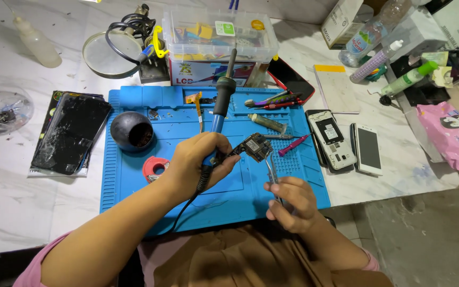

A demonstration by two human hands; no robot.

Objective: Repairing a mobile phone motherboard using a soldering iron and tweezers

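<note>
While the left hand (200, 162) grips the iron (220, 111) like a pen, the right hand (289, 202) pinches tweezers (270, 169), steadying the board (255, 147) mid-mat (134, 180) near the bench's (6, 212) front edge.

Head camera looks steeply down, close over the blue work mat (134, 175).
</note>
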